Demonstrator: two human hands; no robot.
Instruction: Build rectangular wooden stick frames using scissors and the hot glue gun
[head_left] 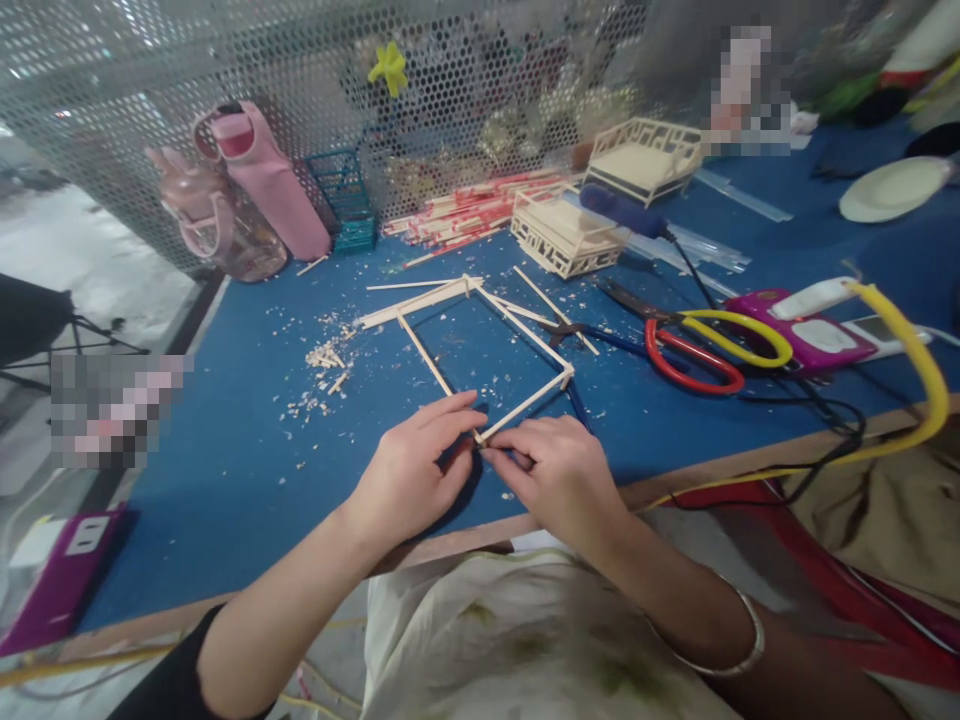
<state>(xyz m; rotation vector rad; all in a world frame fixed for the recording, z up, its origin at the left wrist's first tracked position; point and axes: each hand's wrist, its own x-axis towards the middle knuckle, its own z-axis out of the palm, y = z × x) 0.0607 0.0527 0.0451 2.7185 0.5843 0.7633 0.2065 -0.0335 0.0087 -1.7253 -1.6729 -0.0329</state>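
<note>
A four-sided frame of thin pale wooden sticks (525, 407) lies in front of me on the blue tabletop. My left hand (412, 455) is closed at its near corner, thumb and fingers bent around the stick end. From the other side, my right hand (562, 465) pinches the same corner between thumb and fingers. The exact contact at the fingertips is partly hidden. At the far left corner, longer sticks (420, 302) extend past the frame. Dark-jawed pliers (564, 330) with blue handles lie by the frame's right side, partly across a loose stick (529, 285).
Scissors (694, 375) with red and yellow handles lie right, near a purple device (780, 320) and cables. Behind are two small stick-built models (562, 235), red-and-white sticks (465, 215), a pink bottle (277, 190) and a mesh screen (480, 70). Wood scraps (326, 357) lie left.
</note>
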